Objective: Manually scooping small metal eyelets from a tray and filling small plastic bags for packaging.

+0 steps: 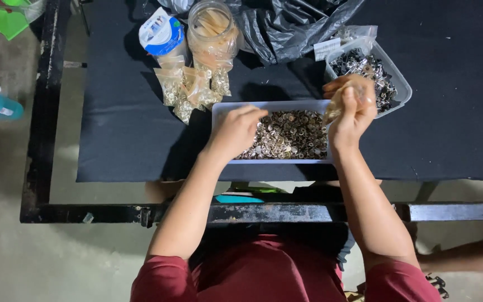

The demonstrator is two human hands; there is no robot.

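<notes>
1. The left hand (236, 131) reaches down into the long white tray (219, 109) of small metal rings (289, 137). Its fingers are curled narrow among the rings at the tray's 9 o'clock end; whether they pinch any I cannot tell.
2. The right hand (353, 112) is raised over the tray's 3 o'clock end, fingers closed on a small clear bag (336, 103) held open-side up.
3. Judging by what lies there, part of the bagging looks done: a heap of filled bags (188, 86) sits on the counter (454, 134) at 10 o'clock from the tray, below a plastic jar (212, 28).
4. Plenty looks left: the tray is well covered with loose rings, touching the left fingers, just below the held bag.
5. A second tray (401, 84) of darker metal parts stands at 1 o'clock, behind the right hand.
</notes>
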